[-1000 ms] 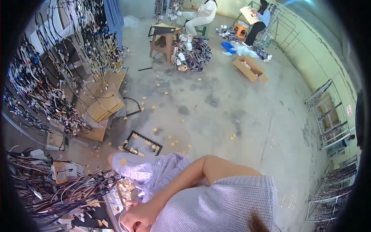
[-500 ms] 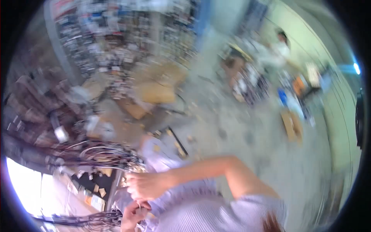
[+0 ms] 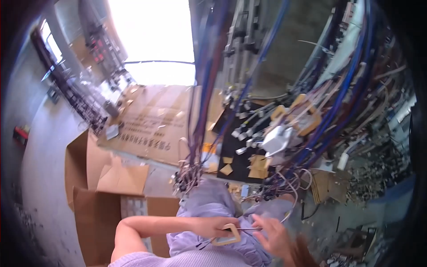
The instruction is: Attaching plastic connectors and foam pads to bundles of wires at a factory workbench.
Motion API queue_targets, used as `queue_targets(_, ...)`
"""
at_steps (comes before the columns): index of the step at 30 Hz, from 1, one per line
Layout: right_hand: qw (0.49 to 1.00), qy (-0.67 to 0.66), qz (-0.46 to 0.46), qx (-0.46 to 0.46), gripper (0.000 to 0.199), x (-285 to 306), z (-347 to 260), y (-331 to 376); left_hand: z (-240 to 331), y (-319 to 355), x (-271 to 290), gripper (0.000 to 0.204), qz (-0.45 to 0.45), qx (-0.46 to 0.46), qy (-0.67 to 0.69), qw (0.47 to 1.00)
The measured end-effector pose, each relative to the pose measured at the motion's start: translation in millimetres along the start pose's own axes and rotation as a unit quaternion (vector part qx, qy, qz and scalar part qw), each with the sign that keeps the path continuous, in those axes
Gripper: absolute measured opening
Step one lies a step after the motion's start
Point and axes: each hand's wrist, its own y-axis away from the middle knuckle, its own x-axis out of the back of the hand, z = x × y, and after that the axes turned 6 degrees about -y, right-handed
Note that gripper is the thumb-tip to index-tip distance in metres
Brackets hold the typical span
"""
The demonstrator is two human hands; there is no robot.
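Observation:
In front of my lap, my left hand (image 3: 213, 226) is closed around a thin cable (image 3: 249, 228). A tan, square-cornered ring (image 3: 227, 242) hangs at its fingers, and dark wire ends stick out below. The cable runs straight across to my right hand (image 3: 275, 236), whose fingers are spread beside it; whether it touches them is hard to see. A white wire (image 3: 293, 209) curves from the bundles above down behind the right fingers. Lilac cloth (image 3: 209, 200) covers my legs under both hands.
Ahead stands a worktop with a cardboard sheet (image 3: 151, 120), a black mat (image 3: 235, 155) and tan scraps. Blue and brown cable bundles (image 3: 351, 80) hang over it at the right, near a white adapter-like block (image 3: 276, 140). Open cardboard boxes (image 3: 95, 213) stand to my left.
My view has swung from the cluttered room and a distant person to the worktop. My hands, close together before, are now apart with the cable between them.

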Motion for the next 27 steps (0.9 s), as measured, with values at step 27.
queue_targets(27,0.984,-0.12,0.131,-0.006,0.018,-26.3,-39.0,26.4,41.4,17.5,-49.4,0.031,0.004,0.04,0.182,0.983)
